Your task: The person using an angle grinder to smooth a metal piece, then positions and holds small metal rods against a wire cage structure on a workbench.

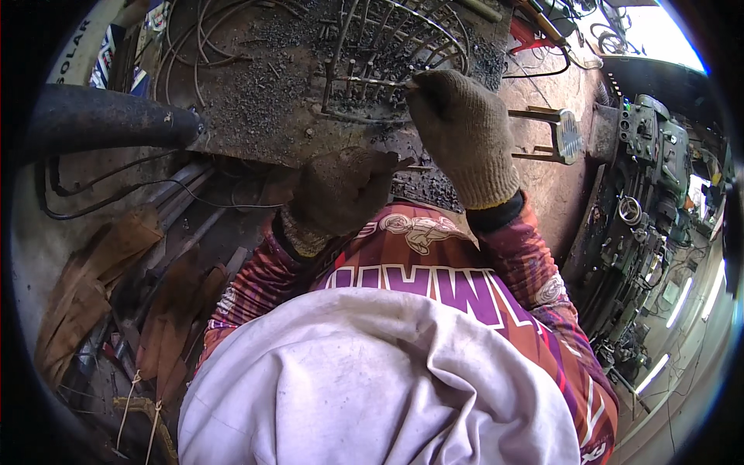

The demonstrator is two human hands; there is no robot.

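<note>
A curved frame of bent metal rods point(328, 68) with several cross bars lies on the dirty metal tabletop point(256, 128). My right hand point(465, 128), in a beige knitted glove, is closed at the near right side of the frame. Its fingertips are pinched at the end of a thin bar; whether they grip that bar or something smaller is hidden. Lower and to the left, my left hand point(341, 186) wears a darker, dirty glove and is closed. A thin dark tip shows at its fingers, too small to name.
Dark grit and short metal bits cover much of the tabletop. Coiled wire point(200, 39) lies at the far left, near a thick dark pipe point(116, 116). A metal bracket point(566, 136) is right of my right hand. Machinery point(643, 178) stands farther right; brown cloths point(97, 287) hang at left.
</note>
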